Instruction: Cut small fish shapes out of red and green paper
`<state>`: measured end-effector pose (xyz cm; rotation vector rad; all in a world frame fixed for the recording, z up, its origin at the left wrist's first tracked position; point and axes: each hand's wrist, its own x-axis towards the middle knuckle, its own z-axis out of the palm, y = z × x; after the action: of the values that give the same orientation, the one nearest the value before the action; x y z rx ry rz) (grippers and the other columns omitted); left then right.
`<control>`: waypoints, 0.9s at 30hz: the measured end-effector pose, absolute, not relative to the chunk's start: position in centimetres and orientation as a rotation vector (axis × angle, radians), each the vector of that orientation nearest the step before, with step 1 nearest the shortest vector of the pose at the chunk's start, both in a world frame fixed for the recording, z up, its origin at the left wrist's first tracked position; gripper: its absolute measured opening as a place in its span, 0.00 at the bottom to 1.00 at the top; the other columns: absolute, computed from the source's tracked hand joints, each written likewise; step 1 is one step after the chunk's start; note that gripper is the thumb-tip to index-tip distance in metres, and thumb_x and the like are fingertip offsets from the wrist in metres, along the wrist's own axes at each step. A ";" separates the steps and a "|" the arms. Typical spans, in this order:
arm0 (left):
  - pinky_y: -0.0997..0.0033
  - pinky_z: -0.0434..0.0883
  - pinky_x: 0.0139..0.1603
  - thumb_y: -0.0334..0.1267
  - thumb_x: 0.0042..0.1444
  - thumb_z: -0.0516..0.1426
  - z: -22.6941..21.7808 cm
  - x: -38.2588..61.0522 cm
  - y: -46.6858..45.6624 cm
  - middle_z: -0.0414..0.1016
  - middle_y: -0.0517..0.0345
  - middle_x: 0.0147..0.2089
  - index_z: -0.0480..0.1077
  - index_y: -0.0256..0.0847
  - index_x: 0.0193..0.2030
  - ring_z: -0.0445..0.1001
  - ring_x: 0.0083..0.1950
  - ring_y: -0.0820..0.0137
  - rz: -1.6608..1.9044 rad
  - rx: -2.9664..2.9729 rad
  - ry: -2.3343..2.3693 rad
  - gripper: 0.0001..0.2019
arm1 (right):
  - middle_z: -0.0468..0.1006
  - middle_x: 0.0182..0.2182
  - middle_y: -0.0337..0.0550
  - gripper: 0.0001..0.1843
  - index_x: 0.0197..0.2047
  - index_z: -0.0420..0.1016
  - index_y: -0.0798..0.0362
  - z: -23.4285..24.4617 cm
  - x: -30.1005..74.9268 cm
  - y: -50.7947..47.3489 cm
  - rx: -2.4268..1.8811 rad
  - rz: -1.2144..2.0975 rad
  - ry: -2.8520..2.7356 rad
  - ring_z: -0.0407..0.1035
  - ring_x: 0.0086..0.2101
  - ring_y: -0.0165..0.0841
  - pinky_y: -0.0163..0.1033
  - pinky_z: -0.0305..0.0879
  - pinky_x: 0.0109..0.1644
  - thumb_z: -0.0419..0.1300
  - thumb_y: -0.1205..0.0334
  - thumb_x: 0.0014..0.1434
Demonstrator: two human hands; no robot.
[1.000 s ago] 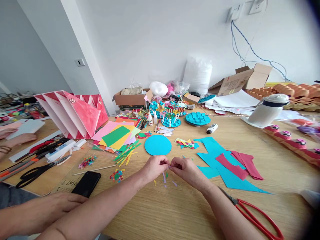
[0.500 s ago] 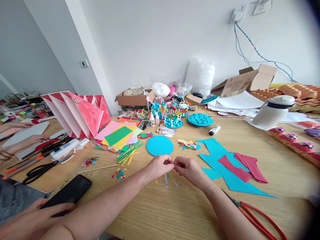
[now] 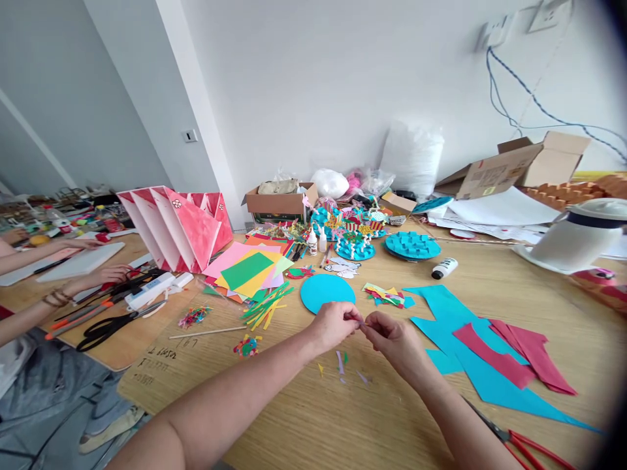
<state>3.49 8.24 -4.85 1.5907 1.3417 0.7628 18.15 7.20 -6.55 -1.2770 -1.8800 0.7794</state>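
My left hand (image 3: 334, 324) and my right hand (image 3: 394, 336) meet over the wooden table (image 3: 313, 418), fingertips pinched together on a tiny paper scrap (image 3: 362, 322) between them. A few small paper bits (image 3: 341, 362) lie on the table right under my hands. A blue paper circle (image 3: 326, 291) lies just beyond my left hand. Blue paper offcuts (image 3: 470, 365) with red paper pieces (image 3: 514, 356) on them lie to the right of my right hand.
Red-handled scissors (image 3: 526, 444) lie at the near right. Coloured sheets (image 3: 247, 271) and strips (image 3: 267, 307), a wooden stick (image 3: 206, 333), black scissors (image 3: 115, 325), a pink folded card (image 3: 179, 225), glue bottles (image 3: 316, 241), boxes and a white jug (image 3: 575, 238) crowd the table. Another person's hands (image 3: 105, 274) work at the left.
The view has swung left and down. The black phone and the other person's hand at the near left have gone from view. My hands stay pinched together.
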 end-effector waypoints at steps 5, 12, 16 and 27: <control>0.78 0.66 0.27 0.31 0.46 0.55 -5.0 3.9 8.9 0.67 0.65 0.22 0.69 0.35 0.29 0.66 0.23 0.78 0.742 1.518 1.274 0.04 | 0.62 0.14 0.33 0.13 0.18 0.61 0.51 -6.6 18.2 7.2 -1.333 0.651 -1.872 0.58 0.18 0.27 0.30 0.52 0.20 0.54 0.57 0.52; 0.77 0.68 0.29 0.28 0.52 0.53 -4.1 4.4 12.5 0.68 0.63 0.25 0.69 0.33 0.34 0.68 0.25 0.79 0.598 1.619 1.299 0.04 | 0.65 0.15 0.34 0.14 0.21 0.62 0.52 -6.6 18.6 7.2 -1.393 0.526 -1.916 0.61 0.17 0.28 0.30 0.53 0.21 0.48 0.62 0.57; 0.63 0.71 0.39 0.39 0.57 0.53 -3.8 6.5 15.9 0.70 0.52 0.44 0.66 0.35 0.47 0.71 0.40 0.69 0.430 1.763 1.348 0.13 | 0.69 0.18 0.37 0.12 0.22 0.63 0.52 -6.1 18.2 6.5 -1.358 0.403 -2.049 0.63 0.21 0.30 0.33 0.52 0.25 0.48 0.65 0.57; 0.58 0.70 0.45 0.40 0.58 0.52 -6.5 11.9 21.7 0.67 0.50 0.51 0.64 0.38 0.50 0.69 0.46 0.65 0.193 2.197 1.473 0.15 | 0.75 0.25 0.41 0.11 0.29 0.70 0.55 -5.8 18.2 6.3 -1.489 0.297 -2.271 0.71 0.27 0.33 0.35 0.62 0.29 0.51 0.68 0.61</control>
<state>11.87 21.70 -6.50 2.1966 1.4731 0.1933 18.23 6.30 -5.84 -1.4891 -2.2706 0.2973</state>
